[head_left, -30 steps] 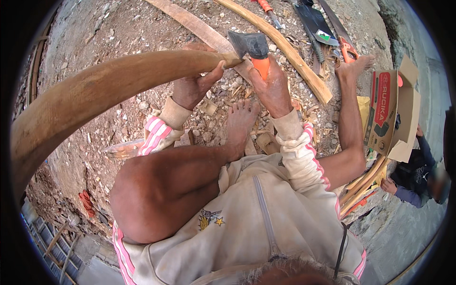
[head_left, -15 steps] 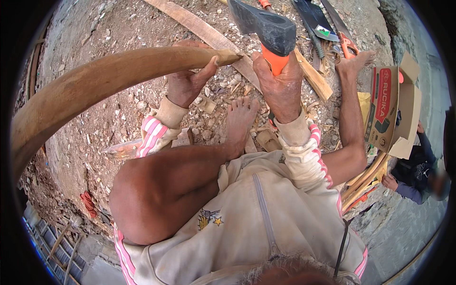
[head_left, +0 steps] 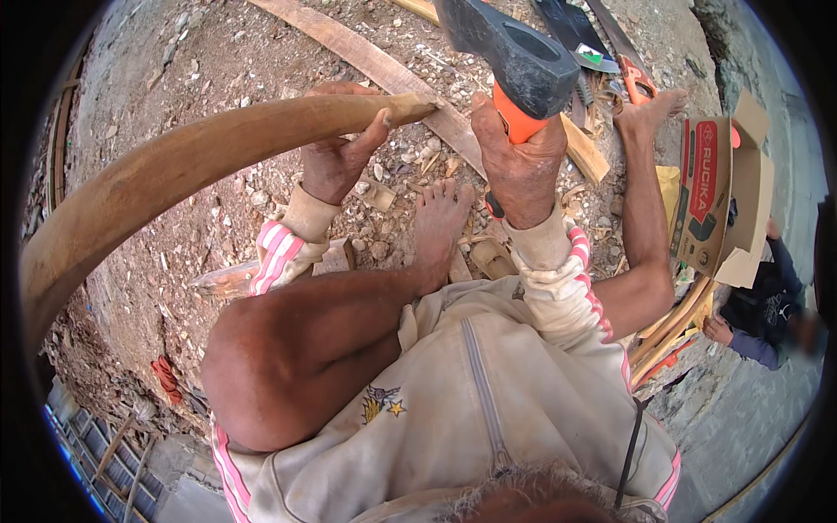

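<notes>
My left hand (head_left: 343,148) is wrapped round a thick, curved wooden handle (head_left: 200,144) near its narrow, chipped tip. The handle sweeps away to the left and bends down at the picture's edge. In my right hand (head_left: 523,170) is an axe (head_left: 527,65), gripped close under its dark metal head, with orange showing on the shaft just above my fist. The head stands to the right of the wooden tip and apart from it. Most of the axe's shaft is hidden behind my hand and sleeve.
A flat plank (head_left: 366,65) lies on stony ground beyond my hands. Farther right are a handsaw (head_left: 638,83), a dark blade (head_left: 571,35) and a wood offcut (head_left: 584,152). An open cardboard box (head_left: 702,196) stands at right, near another person (head_left: 763,305).
The axe in my right hand has moved a little to the right, its head tilting slightly. The tip of the wooden handle has shifted slightly left and down.
</notes>
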Available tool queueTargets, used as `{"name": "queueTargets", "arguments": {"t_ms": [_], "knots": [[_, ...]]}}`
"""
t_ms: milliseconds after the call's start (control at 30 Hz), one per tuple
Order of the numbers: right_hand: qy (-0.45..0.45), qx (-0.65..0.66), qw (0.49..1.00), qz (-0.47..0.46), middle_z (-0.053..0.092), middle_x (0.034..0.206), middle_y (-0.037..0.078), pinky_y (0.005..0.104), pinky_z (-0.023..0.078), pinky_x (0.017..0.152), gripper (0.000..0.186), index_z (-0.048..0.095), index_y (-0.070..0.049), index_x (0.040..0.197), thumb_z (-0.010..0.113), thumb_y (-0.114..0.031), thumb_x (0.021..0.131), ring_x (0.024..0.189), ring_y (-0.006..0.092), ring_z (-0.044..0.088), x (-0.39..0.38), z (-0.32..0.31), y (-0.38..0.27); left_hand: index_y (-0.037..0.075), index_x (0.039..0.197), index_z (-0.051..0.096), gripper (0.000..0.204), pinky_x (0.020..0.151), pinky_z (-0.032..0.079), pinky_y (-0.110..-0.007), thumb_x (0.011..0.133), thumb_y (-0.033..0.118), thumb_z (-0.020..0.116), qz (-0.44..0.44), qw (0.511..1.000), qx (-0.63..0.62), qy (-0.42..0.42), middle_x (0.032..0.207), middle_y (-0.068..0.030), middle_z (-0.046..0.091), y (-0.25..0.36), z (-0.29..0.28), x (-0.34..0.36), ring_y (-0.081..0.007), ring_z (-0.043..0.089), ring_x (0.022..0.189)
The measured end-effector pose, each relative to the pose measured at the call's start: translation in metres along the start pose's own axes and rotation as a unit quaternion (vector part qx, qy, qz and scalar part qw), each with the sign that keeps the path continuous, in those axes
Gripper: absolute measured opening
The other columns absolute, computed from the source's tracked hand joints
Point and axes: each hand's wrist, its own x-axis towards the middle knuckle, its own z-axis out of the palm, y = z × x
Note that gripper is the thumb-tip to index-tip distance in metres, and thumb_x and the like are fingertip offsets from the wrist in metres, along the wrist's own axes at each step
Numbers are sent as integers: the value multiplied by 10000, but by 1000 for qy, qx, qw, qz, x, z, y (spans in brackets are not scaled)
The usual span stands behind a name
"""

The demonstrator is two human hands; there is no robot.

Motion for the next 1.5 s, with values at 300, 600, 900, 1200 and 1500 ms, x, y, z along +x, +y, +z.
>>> {"name": "queueTargets", "arguments": {"t_ms": [300,600,900,1200,1500], "knots": [[-40,-50,997,53,699,843,159,375,535,642,230,615,-9,1097,691,-125,914,734,248,709,-11,-2,17,31,1075,618,288,846,532,-348,858,104,793,-11,995,92,-43,1050,-90,658,0,-8,1,-192,648,946],[-171,-184,964,91,664,784,242,470,524,612,342,551,14,1163,690,-188,925,732,429,698,-24,-7,59,7,1155,574,359,886,521,-358,862,74,771,31,991,88,-92,1077,-114,647,-10,-10,11,-211,642,997],[-132,-167,972,94,685,777,200,443,538,628,279,562,-18,1108,692,-187,929,729,376,718,-23,5,38,8,1123,592,384,883,511,-368,828,136,803,4,989,101,-111,1095,-125,646,11,-10,-1,-206,627,990],[-8,-33,995,90,672,753,174,416,533,623,259,562,-14,1106,678,-153,921,700,330,713,-14,3,7,12,1093,571,366,905,503,-396,830,131,796,111,973,152,-136,1071,-139,663,3,-7,-4,-271,635,995],[-51,-82,991,95,673,785,228,445,530,620,290,555,-4,1130,680,-166,924,756,411,710,-21,6,10,4,1071,602,349,885,518,-381,833,158,807,15,980,149,-130,1083,-150,651,16,-5,-10,-267,629,1012]]}}
